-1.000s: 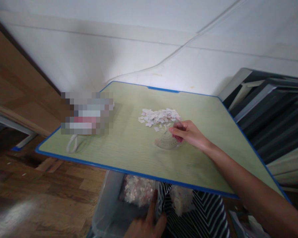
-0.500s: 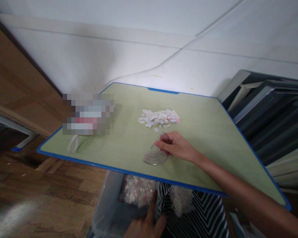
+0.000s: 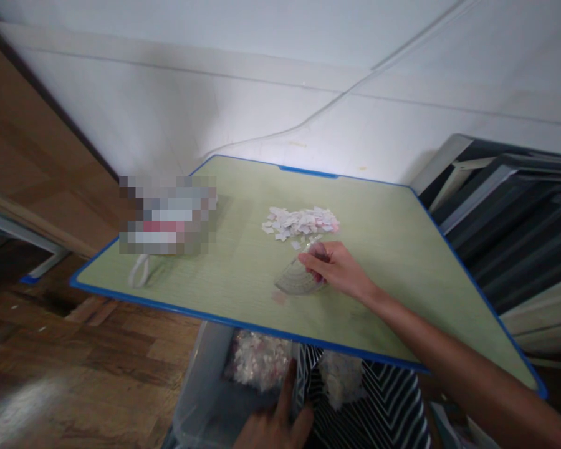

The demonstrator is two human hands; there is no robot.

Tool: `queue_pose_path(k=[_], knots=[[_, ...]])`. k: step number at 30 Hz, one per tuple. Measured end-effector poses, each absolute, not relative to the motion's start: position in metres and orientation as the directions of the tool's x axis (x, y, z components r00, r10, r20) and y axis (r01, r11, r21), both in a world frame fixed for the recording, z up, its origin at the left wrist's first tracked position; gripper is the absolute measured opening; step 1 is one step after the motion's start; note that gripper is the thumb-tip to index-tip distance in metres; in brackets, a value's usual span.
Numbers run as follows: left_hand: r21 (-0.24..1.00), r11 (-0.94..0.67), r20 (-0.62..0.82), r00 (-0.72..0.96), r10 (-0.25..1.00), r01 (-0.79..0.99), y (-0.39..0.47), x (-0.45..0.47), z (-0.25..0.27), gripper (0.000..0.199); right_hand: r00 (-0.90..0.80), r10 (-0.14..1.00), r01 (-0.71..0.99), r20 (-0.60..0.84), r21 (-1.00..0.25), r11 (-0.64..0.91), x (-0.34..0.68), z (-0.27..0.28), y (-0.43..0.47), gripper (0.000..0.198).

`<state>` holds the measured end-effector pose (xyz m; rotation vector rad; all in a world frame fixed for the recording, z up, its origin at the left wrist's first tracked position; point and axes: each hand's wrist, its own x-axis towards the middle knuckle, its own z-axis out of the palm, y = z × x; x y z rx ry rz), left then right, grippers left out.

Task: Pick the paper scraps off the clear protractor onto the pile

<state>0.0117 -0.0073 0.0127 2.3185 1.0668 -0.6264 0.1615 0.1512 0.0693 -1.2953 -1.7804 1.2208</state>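
Observation:
My right hand (image 3: 334,265) is closed on a clear plastic protractor (image 3: 299,279), with its curved edge toward me just over the table. A small pinkish scrap (image 3: 279,297) lies by that edge. Beyond the hand is a heap of small white and pink paper pieces (image 3: 299,222). Below the table's front edge, my left hand (image 3: 273,424) grips the right side of a translucent plastic bin (image 3: 191,399), its index finger stretched along the wall and its thumb to the right. Inside the bin sits a clear bag of paper pieces (image 3: 259,362).
The pale green table (image 3: 383,218) has a blue rim and stands against a white wall. A blurred-out item with a white loop (image 3: 139,271) lies at its left. Dark folded panels (image 3: 509,224) lean at the right. Another clear bag (image 3: 341,377) rests on striped cloth (image 3: 388,399).
My right hand has moved slightly away from me and to the right with the protractor, and the pinkish scrap now shows beside it. My left hand stays put.

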Motion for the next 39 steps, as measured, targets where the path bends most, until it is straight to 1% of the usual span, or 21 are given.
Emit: queue_pose_path(k=[5,7,9,15,19,21,25,29,31,34,39], knots=[[0.266,-0.578,-0.531,0.617,0.581,0.772,-0.011,0.009,0.003,0.038,-0.485,0.867,0.439,-0.117,-0.890,0.125,0.153,0.076,0.138,0.032],[0.264,-0.581,-0.523,0.621,0.584,0.769,-0.012,0.009,0.002,0.039,-0.519,0.844,0.477,-0.137,-0.865,0.153,0.149,0.079,0.132,0.032],[0.258,-0.579,-0.526,0.615,0.587,0.773,-0.013,0.009,0.003,0.042,-0.534,0.836,0.490,-0.128,-0.852,0.182,0.146,0.081,0.129,0.032],[0.255,-0.567,-0.541,0.602,0.587,0.783,-0.011,0.009,0.005,0.045,-0.563,0.819,0.434,-0.108,-0.883,0.181,0.148,0.079,0.129,0.033],[0.245,-0.576,-0.540,0.603,0.587,0.780,-0.011,0.010,0.006,0.043,-0.633,0.759,0.369,-0.153,-0.922,0.121,0.149,0.078,0.128,0.034],[0.232,-0.583,-0.547,0.600,0.584,0.779,-0.011,0.010,0.006,0.043,-0.642,0.750,0.343,-0.163,-0.935,0.091,0.147,0.077,0.126,0.033],[0.225,-0.584,-0.559,0.594,0.578,0.780,-0.010,0.010,0.007,0.044,-0.520,0.845,0.301,-0.121,-0.952,0.048,0.149,0.075,0.132,0.033],[0.233,-0.582,-0.559,0.597,0.576,0.779,-0.010,0.009,0.007,0.043,-0.322,0.946,0.302,-0.042,-0.951,0.061,0.169,0.073,0.153,0.037],[0.240,-0.582,-0.554,0.602,0.576,0.777,-0.010,0.009,0.006,0.042,-0.207,0.978,0.308,-0.013,-0.950,0.052,0.185,0.072,0.166,0.038],[0.238,-0.584,-0.552,0.603,0.576,0.776,-0.011,0.009,0.004,0.044,-0.101,0.995,0.293,0.009,-0.955,0.038,0.206,0.072,0.180,0.037],[0.253,-0.585,-0.539,0.614,0.576,0.770,-0.012,0.008,0.000,0.050,-0.023,1.000,0.286,-0.003,-0.958,0.003,0.217,0.069,0.187,0.037]])
